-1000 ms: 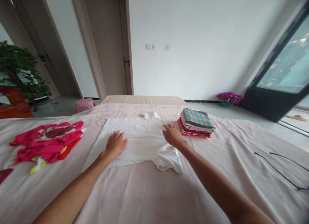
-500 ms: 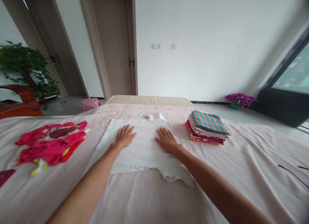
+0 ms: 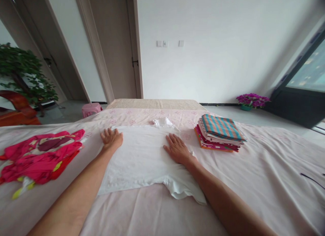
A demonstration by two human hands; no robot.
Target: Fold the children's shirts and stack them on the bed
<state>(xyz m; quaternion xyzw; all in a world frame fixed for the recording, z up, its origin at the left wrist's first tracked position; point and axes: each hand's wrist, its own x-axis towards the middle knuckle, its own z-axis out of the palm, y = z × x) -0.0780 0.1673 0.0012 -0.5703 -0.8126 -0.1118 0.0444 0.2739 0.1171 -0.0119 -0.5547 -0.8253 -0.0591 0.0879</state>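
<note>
A white T-shirt [image 3: 142, 154] lies spread on the pale pink bedsheet [image 3: 122, 212], its hem side to the left and a sleeve jutting toward me at the lower right. My left hand [image 3: 112, 140] rests at the shirt's far left edge, fingers spread and slightly bent. Flat on the shirt's right part, my right hand [image 3: 175, 148] has its fingers stretched out. Neither hand holds anything. Under my right wrist, part of the shirt is hidden.
To the right stands a stack of folded cloths [image 3: 219, 132], a striped one on top. Crumpled pink and red clothes [image 3: 43, 154] lie at the left. A dark cord [image 3: 312, 180] lies far right. Beyond the bed are a pink stool [image 3: 91, 109] and purple flowers [image 3: 252, 100].
My left hand has slid left across the shirt to its edge. My right hand stays nearly in place on the cloth. The view has shifted slightly.
</note>
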